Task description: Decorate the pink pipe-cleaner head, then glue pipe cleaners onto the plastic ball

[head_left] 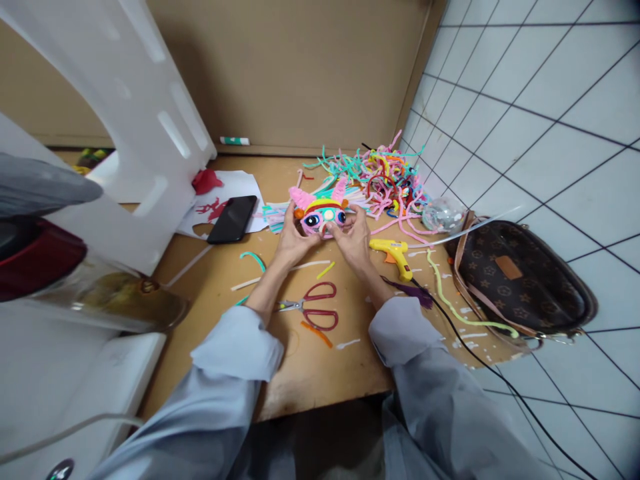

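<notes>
Between my two hands is a pink pipe-cleaner animal head (pixel 327 212) with upright ears, big dark eyes and a yellow, red and teal band across its brow. My left hand (pixel 294 239) grips its left side, fingers curled behind it. On the other side my right hand (pixel 353 237) holds it too, with the thumb at the front near the mouth. Below the hands lie red-handled scissors (pixel 313 307), an orange pipe-cleaner piece (pixel 317 333) and a short yellow piece (pixel 326 270). A yellow hot glue gun (pixel 395 255) rests right of my right hand.
Behind the head spreads a tangled heap of coloured pipe cleaners (pixel 385 177). A black phone (pixel 233 219) lies on white paper at left. A brown patterned handbag (pixel 525 273) sits by the tiled wall. The glue gun's black cord (pixel 480 363) runs off the table's right side.
</notes>
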Demonstrator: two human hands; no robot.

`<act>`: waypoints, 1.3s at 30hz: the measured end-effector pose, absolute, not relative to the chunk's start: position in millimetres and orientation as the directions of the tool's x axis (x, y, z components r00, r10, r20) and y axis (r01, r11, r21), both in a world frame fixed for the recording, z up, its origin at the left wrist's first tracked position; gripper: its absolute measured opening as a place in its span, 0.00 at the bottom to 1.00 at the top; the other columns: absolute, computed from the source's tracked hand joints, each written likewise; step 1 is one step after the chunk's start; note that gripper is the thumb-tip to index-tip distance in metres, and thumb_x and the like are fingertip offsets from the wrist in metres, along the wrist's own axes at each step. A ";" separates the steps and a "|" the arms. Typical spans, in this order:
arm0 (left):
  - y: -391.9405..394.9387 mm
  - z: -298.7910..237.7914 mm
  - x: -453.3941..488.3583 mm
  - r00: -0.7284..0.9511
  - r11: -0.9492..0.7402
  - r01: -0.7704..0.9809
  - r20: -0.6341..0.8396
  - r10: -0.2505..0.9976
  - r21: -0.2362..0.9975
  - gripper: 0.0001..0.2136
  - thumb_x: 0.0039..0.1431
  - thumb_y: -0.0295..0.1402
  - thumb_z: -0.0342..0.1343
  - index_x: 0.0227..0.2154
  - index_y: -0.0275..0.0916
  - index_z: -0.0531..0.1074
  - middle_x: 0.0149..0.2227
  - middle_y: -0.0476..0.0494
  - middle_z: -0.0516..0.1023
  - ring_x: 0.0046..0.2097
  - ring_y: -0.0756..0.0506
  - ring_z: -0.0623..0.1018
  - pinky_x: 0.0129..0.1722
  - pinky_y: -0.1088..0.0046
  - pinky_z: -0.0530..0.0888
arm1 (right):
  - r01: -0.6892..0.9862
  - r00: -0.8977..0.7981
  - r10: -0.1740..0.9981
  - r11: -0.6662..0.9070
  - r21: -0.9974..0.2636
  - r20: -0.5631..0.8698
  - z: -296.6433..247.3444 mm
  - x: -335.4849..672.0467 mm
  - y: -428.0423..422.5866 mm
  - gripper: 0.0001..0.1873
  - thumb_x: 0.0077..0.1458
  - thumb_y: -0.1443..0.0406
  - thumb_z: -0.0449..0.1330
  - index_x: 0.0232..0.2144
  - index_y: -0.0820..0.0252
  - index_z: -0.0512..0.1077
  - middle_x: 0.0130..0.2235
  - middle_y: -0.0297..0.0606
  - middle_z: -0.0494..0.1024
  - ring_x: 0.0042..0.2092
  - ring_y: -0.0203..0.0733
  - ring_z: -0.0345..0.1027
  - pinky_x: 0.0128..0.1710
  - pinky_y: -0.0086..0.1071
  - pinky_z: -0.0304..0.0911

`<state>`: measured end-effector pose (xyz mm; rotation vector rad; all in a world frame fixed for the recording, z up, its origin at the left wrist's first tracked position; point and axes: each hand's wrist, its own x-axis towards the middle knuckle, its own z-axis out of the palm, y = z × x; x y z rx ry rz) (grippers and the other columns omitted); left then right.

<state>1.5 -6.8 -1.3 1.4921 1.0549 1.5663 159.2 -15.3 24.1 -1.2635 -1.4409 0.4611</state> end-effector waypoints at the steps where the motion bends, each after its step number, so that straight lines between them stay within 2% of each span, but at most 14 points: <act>1: -7.8 0.3 2.2 -0.072 -0.408 0.027 0.408 0.910 0.913 0.53 0.41 0.40 0.72 0.68 0.42 0.48 0.60 0.33 0.70 0.59 0.36 0.75 0.60 0.55 0.73 | 0.436 0.183 0.868 0.348 -0.830 0.461 24.2 158.9 -14.8 0.35 0.47 0.57 0.68 0.55 0.58 0.62 0.35 0.33 0.73 0.36 0.42 0.68 0.44 0.41 0.68; 13: -14.4 12.5 6.9 -0.075 -0.394 -0.023 0.392 0.917 0.919 0.53 0.38 0.40 0.73 0.67 0.42 0.52 0.62 0.33 0.69 0.60 0.36 0.75 0.59 0.58 0.74 | 0.430 0.203 0.876 0.322 -0.843 0.438 21.7 159.4 -10.4 0.33 0.46 0.58 0.68 0.52 0.57 0.63 0.35 0.33 0.74 0.37 0.43 0.69 0.46 0.41 0.68; 20: -9.8 3.6 2.3 -0.121 -0.369 0.012 0.368 0.922 0.929 0.52 0.37 0.39 0.73 0.66 0.41 0.53 0.60 0.33 0.70 0.60 0.35 0.74 0.61 0.53 0.71 | 0.379 0.190 0.882 0.339 -0.861 0.431 23.9 157.1 -15.6 0.33 0.47 0.60 0.67 0.54 0.59 0.62 0.37 0.34 0.72 0.35 0.39 0.67 0.40 0.37 0.69; 24: -6.1 -1.0 -0.9 -0.139 -0.342 0.012 0.341 0.930 0.939 0.53 0.38 0.38 0.74 0.67 0.42 0.51 0.60 0.34 0.70 0.61 0.36 0.73 0.63 0.53 0.69 | 0.377 0.222 0.861 0.357 -0.855 0.457 21.7 160.0 -16.2 0.30 0.47 0.63 0.66 0.53 0.57 0.62 0.41 0.36 0.72 0.39 0.40 0.68 0.44 0.38 0.70; 28: -2.8 -2.5 -0.9 -0.132 -0.360 -0.016 0.355 0.926 0.933 0.55 0.36 0.40 0.75 0.67 0.41 0.51 0.60 0.33 0.70 0.61 0.35 0.74 0.63 0.52 0.69 | 0.413 0.233 0.865 0.325 -0.851 0.444 20.2 161.5 -18.1 0.29 0.47 0.67 0.62 0.53 0.59 0.61 0.42 0.40 0.73 0.41 0.43 0.70 0.46 0.42 0.71; 33: -1.3 -3.2 -0.4 -0.127 -0.370 -0.089 0.358 0.925 0.925 0.57 0.33 0.45 0.75 0.67 0.43 0.52 0.61 0.33 0.69 0.62 0.35 0.72 0.64 0.53 0.67 | 0.467 0.134 0.853 0.395 -0.791 0.505 19.2 159.8 -22.1 0.30 0.48 0.69 0.60 0.55 0.57 0.61 0.46 0.44 0.76 0.48 0.48 0.71 0.53 0.47 0.69; 39: -0.7 -4.0 -3.1 -0.145 -0.340 -0.079 0.327 0.934 0.937 0.56 0.34 0.42 0.75 0.67 0.44 0.53 0.62 0.33 0.69 0.63 0.34 0.71 0.65 0.52 0.66 | 0.488 0.082 0.875 0.382 -0.784 0.478 17.9 160.4 -22.2 0.29 0.49 0.68 0.59 0.55 0.58 0.59 0.48 0.46 0.76 0.50 0.50 0.72 0.53 0.49 0.69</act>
